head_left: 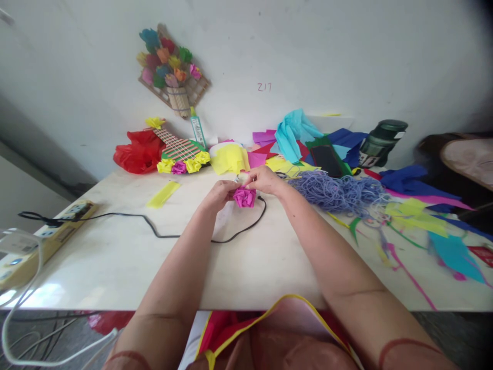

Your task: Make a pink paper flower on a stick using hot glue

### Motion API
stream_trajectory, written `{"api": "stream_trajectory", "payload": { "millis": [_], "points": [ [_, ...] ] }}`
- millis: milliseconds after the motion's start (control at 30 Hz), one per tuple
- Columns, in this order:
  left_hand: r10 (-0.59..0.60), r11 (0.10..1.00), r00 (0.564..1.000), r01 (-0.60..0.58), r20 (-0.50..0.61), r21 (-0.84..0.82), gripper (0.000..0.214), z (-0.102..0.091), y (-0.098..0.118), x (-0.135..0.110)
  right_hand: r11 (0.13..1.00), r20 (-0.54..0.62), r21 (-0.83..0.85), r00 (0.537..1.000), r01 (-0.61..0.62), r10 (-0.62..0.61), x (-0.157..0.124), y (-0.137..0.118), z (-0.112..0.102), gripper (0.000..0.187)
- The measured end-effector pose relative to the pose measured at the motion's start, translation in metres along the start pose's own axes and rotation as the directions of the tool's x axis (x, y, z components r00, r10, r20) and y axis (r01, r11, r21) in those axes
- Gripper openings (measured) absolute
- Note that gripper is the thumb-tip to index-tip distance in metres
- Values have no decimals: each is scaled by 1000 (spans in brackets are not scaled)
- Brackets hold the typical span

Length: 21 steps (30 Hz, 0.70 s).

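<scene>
A magenta crepe-paper flower [245,198] is between my two hands, above the middle of the table. My left hand [222,195] pinches it at its left side. From above and to the right, the closed fingers of my right hand [264,181] grip its upper edge. A small pale object beside the fingertips is too small to make out. The black cord [169,236] curves over the table and ends close by the flower. A yellow paper strip [164,194] lies to the left of my hands.
A power strip [65,234] stands at left. Behind are a glue tube [197,128], a flower-trimmed stick craft [179,149] and red paper [140,151]. Tangled blue-purple yarn [339,191], a phone [325,160], a dark green bottle [381,144] and paper scraps lie right.
</scene>
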<state>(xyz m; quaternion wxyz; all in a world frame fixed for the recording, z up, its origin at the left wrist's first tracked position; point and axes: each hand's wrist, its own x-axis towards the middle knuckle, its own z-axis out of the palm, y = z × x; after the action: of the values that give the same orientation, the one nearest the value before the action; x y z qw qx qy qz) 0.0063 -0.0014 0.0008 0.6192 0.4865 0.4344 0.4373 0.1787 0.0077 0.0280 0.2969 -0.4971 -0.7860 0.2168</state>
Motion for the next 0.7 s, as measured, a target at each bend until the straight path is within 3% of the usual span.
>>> {"api": "stream_trajectory", "payload": {
  "millis": [400,700],
  "points": [
    [-2,999,999,-1,46,45,24,1,6,-5,1000,14,24,1000,-17,16,0,0,-1,9],
    [17,999,999,-18,42,27,22,-4,3,-2,995,78,87,996,37,-44,-2,-3,-2,10]
  ]
}}
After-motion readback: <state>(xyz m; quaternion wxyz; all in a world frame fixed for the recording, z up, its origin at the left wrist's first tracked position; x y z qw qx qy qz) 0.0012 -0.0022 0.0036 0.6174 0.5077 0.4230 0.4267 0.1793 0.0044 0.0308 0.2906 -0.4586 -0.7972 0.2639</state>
